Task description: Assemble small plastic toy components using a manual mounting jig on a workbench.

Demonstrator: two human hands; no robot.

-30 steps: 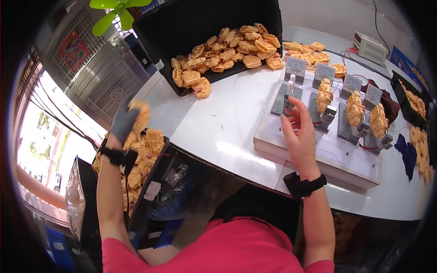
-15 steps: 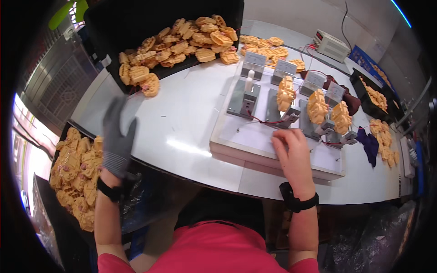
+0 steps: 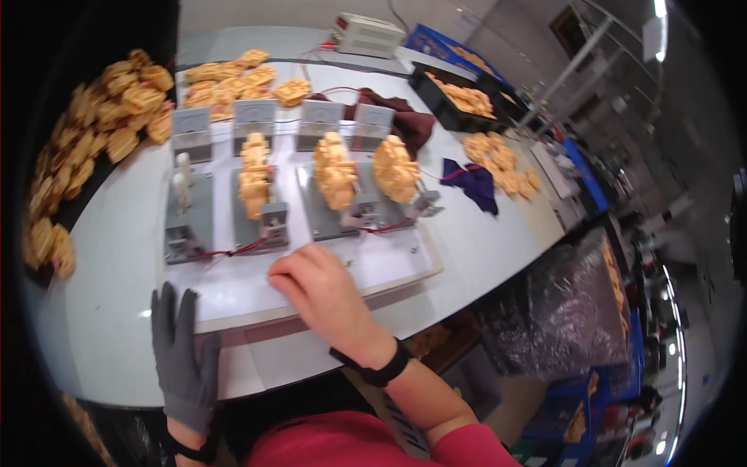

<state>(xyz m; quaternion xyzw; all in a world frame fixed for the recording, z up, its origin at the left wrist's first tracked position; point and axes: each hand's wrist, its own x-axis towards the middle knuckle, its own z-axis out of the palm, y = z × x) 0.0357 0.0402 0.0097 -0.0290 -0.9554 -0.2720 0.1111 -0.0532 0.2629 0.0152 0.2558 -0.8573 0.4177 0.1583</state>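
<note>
My left hand (image 3: 183, 354), in a grey glove, is open with fingers spread at the front left corner of a white board (image 3: 241, 311). My right hand (image 3: 323, 296) is bare; its fingers are bent together over the board's front part, and no object shows in them. Several grey test fixtures (image 3: 189, 204) stand on the board, each with a small meter (image 3: 254, 121) behind it. Three hold an upright yellow-orange plastic part: the second fixture's part (image 3: 254, 179), then another part (image 3: 334, 173), and the rightmost part (image 3: 395, 171). The leftmost fixture carries only a white peg (image 3: 183, 180).
Yellow-orange parts fill a black bin (image 3: 78, 206) on the left; loose parts (image 3: 229, 84) lie behind the meters. A power supply (image 3: 367, 35), a black tray (image 3: 443, 113), a brown cloth (image 3: 405, 124) and a purple cloth (image 3: 472, 187) are farther off. Red wires run between fixtures.
The view has swung right, so the board appears farther left. My left hand has come from the left side to the board's corner. My right hand stays over the board's front, its fingers drawn closer together.
</note>
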